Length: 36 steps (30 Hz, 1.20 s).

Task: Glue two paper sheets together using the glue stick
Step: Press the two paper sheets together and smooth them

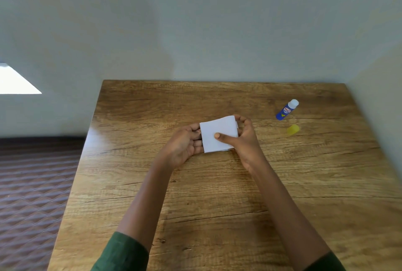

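Note:
Two small white paper sheets (217,132) are stacked one on the other, held just above the wooden table (195,194) near its middle. My left hand (185,145) cups the stack's left edge, fingers under it. My right hand (243,138) grips the right edge, its thumb pressed flat on the top sheet. A sliver of the lower sheet shows at the right edge. The blue glue stick (286,110) lies uncapped on the table at the far right, white tip pointing away. Its yellow cap (293,129) lies just in front of it.
The table stands in a corner, with a pale wall behind it and another along its right side. To the left, past the table's edge, lies a brown quilted surface (32,183).

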Each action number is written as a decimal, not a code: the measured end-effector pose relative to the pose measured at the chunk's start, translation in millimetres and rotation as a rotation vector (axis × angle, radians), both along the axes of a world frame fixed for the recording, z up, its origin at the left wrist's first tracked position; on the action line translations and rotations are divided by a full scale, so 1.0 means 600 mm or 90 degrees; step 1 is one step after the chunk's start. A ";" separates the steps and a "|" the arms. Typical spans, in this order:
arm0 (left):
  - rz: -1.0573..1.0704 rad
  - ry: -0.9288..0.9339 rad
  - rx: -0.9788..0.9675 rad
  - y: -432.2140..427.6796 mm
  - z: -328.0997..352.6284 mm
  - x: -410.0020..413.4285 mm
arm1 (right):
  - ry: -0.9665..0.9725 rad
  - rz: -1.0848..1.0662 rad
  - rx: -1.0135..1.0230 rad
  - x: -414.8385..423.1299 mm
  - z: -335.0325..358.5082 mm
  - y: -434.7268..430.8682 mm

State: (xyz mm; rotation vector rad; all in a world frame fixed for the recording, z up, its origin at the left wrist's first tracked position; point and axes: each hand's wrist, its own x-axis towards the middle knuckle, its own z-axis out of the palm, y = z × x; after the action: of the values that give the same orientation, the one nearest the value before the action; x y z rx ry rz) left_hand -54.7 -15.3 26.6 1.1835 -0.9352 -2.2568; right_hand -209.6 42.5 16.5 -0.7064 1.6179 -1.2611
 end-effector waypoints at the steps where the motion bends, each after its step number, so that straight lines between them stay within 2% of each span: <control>1: -0.001 -0.002 0.000 0.000 0.000 0.000 | 0.002 0.000 0.002 0.000 -0.001 0.000; 22: 0.009 -0.016 0.000 0.005 0.011 0.000 | 0.075 0.002 0.009 0.006 0.003 -0.001; 36: 0.039 -0.118 -0.086 0.013 -0.004 -0.017 | 0.107 -0.023 0.029 0.003 0.015 0.005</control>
State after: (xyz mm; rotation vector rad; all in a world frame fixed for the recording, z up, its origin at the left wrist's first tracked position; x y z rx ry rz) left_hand -65.1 -7.3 24.5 1.3584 -1.0874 -2.0269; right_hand -207.7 45.3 25.8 -0.7757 1.7974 -1.2128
